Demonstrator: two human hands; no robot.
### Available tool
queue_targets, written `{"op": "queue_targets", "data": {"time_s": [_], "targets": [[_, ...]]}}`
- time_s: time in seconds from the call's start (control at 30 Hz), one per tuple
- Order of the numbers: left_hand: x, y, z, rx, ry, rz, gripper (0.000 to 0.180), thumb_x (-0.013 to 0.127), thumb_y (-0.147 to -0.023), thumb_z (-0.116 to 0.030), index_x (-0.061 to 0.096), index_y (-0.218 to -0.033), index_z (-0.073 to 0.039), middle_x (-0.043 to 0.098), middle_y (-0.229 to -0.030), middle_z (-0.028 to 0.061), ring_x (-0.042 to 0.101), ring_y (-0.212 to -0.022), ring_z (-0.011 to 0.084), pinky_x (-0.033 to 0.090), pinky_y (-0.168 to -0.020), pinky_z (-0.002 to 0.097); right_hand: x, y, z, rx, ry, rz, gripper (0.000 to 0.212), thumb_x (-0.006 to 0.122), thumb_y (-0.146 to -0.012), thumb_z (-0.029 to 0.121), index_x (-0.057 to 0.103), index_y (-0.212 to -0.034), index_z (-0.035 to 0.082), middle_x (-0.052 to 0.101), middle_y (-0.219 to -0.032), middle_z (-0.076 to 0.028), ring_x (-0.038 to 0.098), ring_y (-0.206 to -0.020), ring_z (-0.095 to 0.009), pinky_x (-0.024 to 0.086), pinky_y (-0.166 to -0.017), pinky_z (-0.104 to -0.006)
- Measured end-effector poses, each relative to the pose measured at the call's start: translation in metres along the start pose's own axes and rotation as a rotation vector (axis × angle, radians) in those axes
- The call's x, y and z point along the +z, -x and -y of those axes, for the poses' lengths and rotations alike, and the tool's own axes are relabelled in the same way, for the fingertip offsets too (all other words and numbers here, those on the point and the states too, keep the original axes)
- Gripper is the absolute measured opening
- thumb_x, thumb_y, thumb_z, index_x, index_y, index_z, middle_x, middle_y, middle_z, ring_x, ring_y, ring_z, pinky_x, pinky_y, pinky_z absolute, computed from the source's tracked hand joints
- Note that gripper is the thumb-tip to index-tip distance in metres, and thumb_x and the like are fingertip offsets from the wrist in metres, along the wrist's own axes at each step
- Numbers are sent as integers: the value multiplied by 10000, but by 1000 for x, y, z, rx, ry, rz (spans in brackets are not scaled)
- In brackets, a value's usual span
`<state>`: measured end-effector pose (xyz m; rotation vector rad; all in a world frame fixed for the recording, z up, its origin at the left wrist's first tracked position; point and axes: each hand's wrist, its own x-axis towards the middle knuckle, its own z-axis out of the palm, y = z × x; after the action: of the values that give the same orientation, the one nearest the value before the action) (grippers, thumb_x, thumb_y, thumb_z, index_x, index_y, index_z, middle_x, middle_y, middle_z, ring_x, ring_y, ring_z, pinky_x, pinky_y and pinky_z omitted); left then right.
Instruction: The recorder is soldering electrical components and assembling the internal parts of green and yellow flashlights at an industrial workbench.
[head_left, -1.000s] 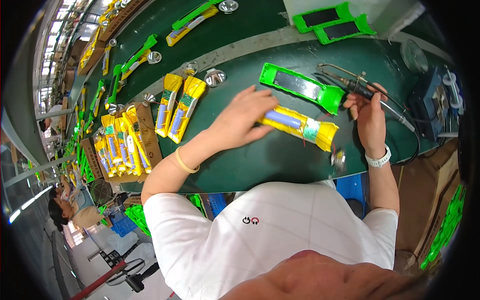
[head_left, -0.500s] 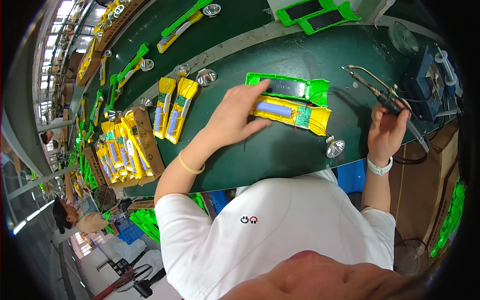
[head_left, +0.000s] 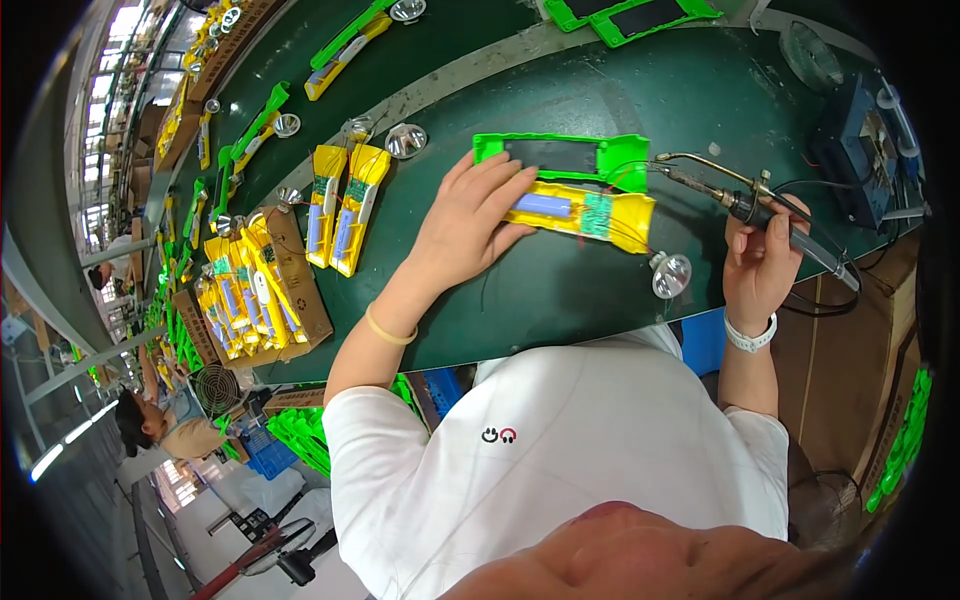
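Note:
My left hand [head_left: 468, 222] holds the left ends of a green lamp housing half [head_left: 487, 146] and a yellow lamp housing half [head_left: 634, 222], which lie side by side on the bench. A purple battery cell [head_left: 544, 206] and a green circuit board [head_left: 597, 214] sit in the yellow half. Thin wires run to a round reflector lamp head [head_left: 671, 276] at its right end. In my right hand [head_left: 762, 268] is a soldering iron [head_left: 740, 206] with a thin metal tube along it. Its tip points left, close to the green half's right end.
A blue soldering station [head_left: 850, 150] stands at the right. Yellow housing halves [head_left: 345, 215] with cells lie left of my left hand, near a cardboard box [head_left: 305, 320] full of more. Green shells [head_left: 650, 18] lie at the back. A co-worker [head_left: 165, 425] is at far left.
The soldering iron has moved left, its tip now near the green half's right end. My left hand has closed on the housing halves, which have shifted slightly left and away from me.

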<state>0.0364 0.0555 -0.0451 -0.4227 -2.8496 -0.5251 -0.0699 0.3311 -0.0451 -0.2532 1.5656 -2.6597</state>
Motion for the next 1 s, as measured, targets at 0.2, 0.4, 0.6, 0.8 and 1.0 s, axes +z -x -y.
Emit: {"op": "queue_targets", "data": {"time_s": [0.2, 0.4, 0.6, 0.8, 1.0], "targets": [[-5, 2, -18, 92, -60, -233, 371, 712, -672, -86, 609, -1025, -44, 578, -1093, 115, 555, -966, 269, 436, -796, 347, -4, -2, -6, 83, -42, 108, 189, 503, -891, 153, 418, -1013, 37, 470, -724, -61, 432, -545, -108, 358, -480, -217], [10, -18, -26, -37, 344, -193, 143, 687, -670, -44, 632, -794, -90, 584, -717, 35, 543, -702, 214, 438, -627, 304, 16, 7, -13, 167, -31, 168, 206, 531, -873, 125, 397, -999, 33, 468, -745, -58, 448, -518, -96, 386, -469, -215], [4, -19, -31, -114, 302, -153, 116, 670, -685, -24, 619, -787, -43, 545, -846, 79, 549, -713, 203, 459, -620, 295, 8, 14, -22, 169, 112, 226, 228, 575, -827, 43, 398, -972, 31, 483, -758, -47, 459, -539, -69, 407, -484, -204], [-2, -28, -37, -239, 269, -71, 117, 667, -667, 2, 608, -765, -25, 518, -818, 79, 530, -747, 184, 476, -607, 264, 8, 14, -23, 163, 234, 299, 198, 565, -838, 91, 410, -955, 48, 482, -773, -40, 462, -550, -73, 399, -488, -205], [-2, -27, -35, -199, 246, -60, 102, 646, -675, -10, 581, -753, -6, 493, -873, 99, 540, -742, 221, 466, -618, 305, 10, 13, -29, 178, 257, 332, 209, 574, -829, 40, 412, -961, 26, 467, -768, -16, 449, -575, -29, 382, -485, -172]]}}
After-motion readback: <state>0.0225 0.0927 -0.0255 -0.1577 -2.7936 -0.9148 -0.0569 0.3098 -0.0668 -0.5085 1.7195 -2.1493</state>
